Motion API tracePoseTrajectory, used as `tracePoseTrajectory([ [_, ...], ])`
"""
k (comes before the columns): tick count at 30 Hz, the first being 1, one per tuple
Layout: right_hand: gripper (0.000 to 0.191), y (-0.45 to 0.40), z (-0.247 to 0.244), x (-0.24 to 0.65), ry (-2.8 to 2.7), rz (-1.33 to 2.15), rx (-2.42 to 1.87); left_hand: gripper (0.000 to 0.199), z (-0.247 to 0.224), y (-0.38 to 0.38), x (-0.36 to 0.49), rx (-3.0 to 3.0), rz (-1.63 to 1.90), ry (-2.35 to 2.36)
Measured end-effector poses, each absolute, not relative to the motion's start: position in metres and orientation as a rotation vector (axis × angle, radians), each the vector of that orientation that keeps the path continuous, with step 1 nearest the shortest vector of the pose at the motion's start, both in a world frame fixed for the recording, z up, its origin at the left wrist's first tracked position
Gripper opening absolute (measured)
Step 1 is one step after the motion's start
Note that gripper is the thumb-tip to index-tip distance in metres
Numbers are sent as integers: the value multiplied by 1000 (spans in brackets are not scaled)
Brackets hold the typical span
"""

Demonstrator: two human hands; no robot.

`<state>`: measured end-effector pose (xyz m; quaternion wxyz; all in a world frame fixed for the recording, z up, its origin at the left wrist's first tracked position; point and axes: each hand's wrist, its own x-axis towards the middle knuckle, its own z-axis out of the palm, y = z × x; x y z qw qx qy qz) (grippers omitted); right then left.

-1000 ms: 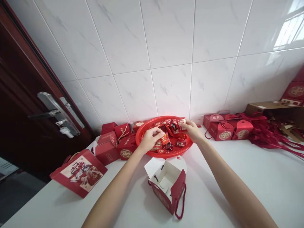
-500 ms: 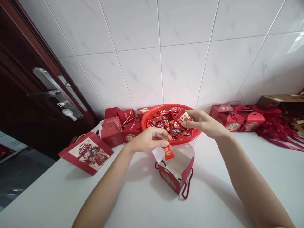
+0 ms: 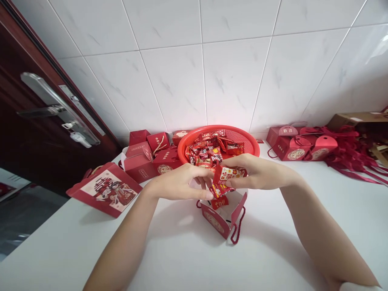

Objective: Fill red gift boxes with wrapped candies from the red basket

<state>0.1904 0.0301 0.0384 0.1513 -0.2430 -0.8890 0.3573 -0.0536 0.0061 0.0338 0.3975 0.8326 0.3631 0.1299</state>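
Note:
Above an open red box [image 3: 216, 221] with a dark red cord, both hands meet. My right hand [image 3: 257, 173] grips wrapped candies [image 3: 232, 173], one with a floral pattern. My left hand [image 3: 184, 182] has its thumb and fingertips at the edge of a red and yellow candy packet [image 3: 222, 189] in the same cluster. Inside the box lies a red candy packet [image 3: 220, 202]. Just behind the hands, a red plastic basket [image 3: 253, 143] holds several wrapped candies.
Several closed red boxes [image 3: 138, 155] and a red gift bag [image 3: 106, 188] stand at the left. At the right are more red boxes [image 3: 295, 149], dark red ribbons [image 3: 348, 151] and a cardboard box [image 3: 351, 119]. A tiled wall rises behind.
The left hand's red packet now lies in the box. My right hand has come from the basket toward the box with candies, and my left fingers have moved to them.

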Motion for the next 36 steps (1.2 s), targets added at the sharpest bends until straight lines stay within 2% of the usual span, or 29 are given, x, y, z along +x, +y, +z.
tracePoseTrajectory([
  [4, 24, 30, 35, 186, -2582, 1058, -738, 22, 26, 3, -45, 2142, 336, 960],
  [8, 22, 31, 34, 186, -2587, 1081, -758, 21, 20, 2, -36, 2191, 341, 973],
  [18, 24, 34, 37, 194, -2561, 978, -735, 22, 30, -4, -43, 2264, 128, 1025],
  [20, 22, 33, 38, 194, -2535, 1003, -767, 26, 36, -8, -45, 2311, -8, 1031],
  [23, 10, 31, 36, 189, -2514, 1117, -761, 43, 43, -13, -48, 2305, -168, 1135],
  [28, 15, 28, 23, 172, -2598, 1231, -693, 65, 42, -14, -51, 2252, -260, 1284],
  [31, 16, 27, 16, 167, -2639, 1284, -754, 65, 39, -12, -52, 2228, -271, 1297],
  [36, 8, 22, 23, 170, -2727, 970, -962, 59, 38, -14, -53, 2187, -280, 1318],
])
